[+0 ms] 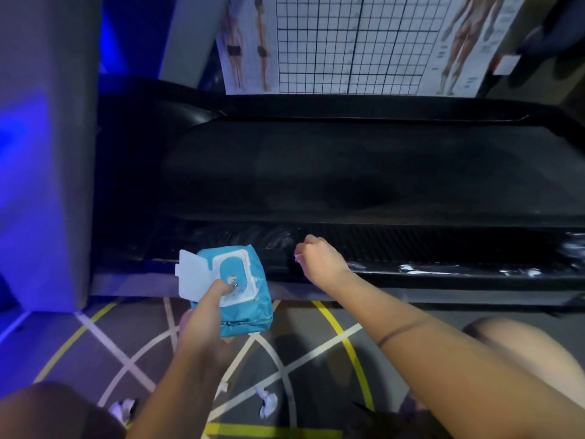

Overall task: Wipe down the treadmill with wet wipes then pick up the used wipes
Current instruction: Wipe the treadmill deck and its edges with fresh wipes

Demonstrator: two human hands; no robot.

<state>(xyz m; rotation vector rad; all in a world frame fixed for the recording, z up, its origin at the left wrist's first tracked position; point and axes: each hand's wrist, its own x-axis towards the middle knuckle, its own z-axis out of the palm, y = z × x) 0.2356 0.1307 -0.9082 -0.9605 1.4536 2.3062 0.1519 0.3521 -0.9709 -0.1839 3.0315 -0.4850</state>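
A black treadmill (364,172) lies across the view, its ribbed side rail (427,245) nearest me with wet streaks on it. My left hand (202,321) grips a blue pack of wet wipes (243,299) with its white lid flipped open, the thumb over the opening. My right hand (319,258) is curled over the side rail, and a small bit of white wipe (298,256) shows at its fingertips. Crumpled used wipes (267,403) lie on the floor below, another used wipe (122,408) to the left.
A grey pillar (47,153) stands at the left beside the treadmill's end. Posture charts with a grid (348,42) hang behind the treadmill. The grey floor (133,343) carries yellow and white lines. My knees are at the bottom corners.
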